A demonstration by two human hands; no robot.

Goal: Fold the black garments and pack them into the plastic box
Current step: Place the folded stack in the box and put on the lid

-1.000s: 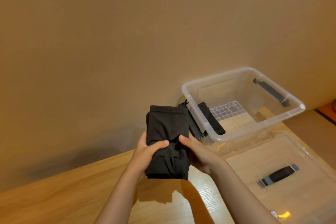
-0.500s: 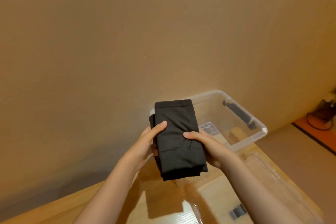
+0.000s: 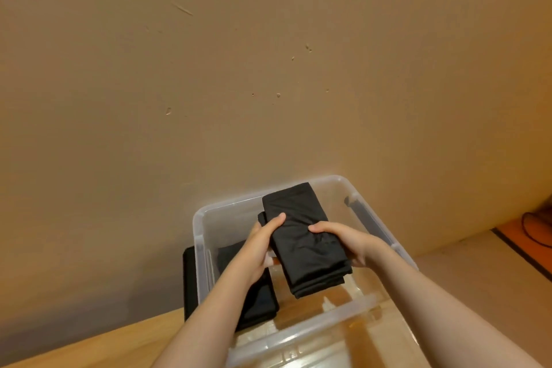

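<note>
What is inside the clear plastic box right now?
The left hand and right hand hold a folded black garment over the plastic box. Another black piece shows at the left, partly under the left forearm. The floor below the held garment is covered.

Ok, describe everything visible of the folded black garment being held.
The folded black garment is a long, narrow rectangle of several layers, with stacked edges showing at its near end. The fabric looks thin, smooth and matte, creased where it is gripped. It points away from the person, over the open clear plastic box. The left hand grips its left edge, thumb on top; the right hand grips its right edge. Whether it touches the box cannot be told.
</note>
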